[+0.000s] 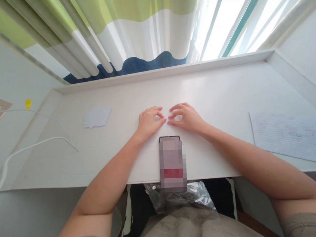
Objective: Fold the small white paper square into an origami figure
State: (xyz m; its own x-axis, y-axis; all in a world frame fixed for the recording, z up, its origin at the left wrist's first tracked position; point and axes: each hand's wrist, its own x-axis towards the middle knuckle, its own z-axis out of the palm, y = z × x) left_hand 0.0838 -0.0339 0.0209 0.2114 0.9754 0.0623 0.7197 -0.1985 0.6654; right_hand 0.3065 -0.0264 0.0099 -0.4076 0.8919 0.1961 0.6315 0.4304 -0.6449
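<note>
Near the middle of the white desk, my left hand (150, 120) is closed in a pinch, thumb and index finger together. Facing it, my right hand (185, 117) also pinches, its other fingers curled above the desk. The fingertips of both hands almost meet over a small white paper-like piece (166, 123). It barely stands out from the desk, and the fingers cover most of it. Just below the hands lies a phone (171, 163), its screen blurred out and its lower end reaching past the desk's front edge.
Several loose white paper pieces (97, 116) lie in a pile at the left. A lined sheet with writing (288, 136) rests at the right. A white cable (44, 140) hangs over the left side. The desk's raised back ledge (166, 72) stands before a curtain (150, 35). Clear plastic (199, 196) covers my lap.
</note>
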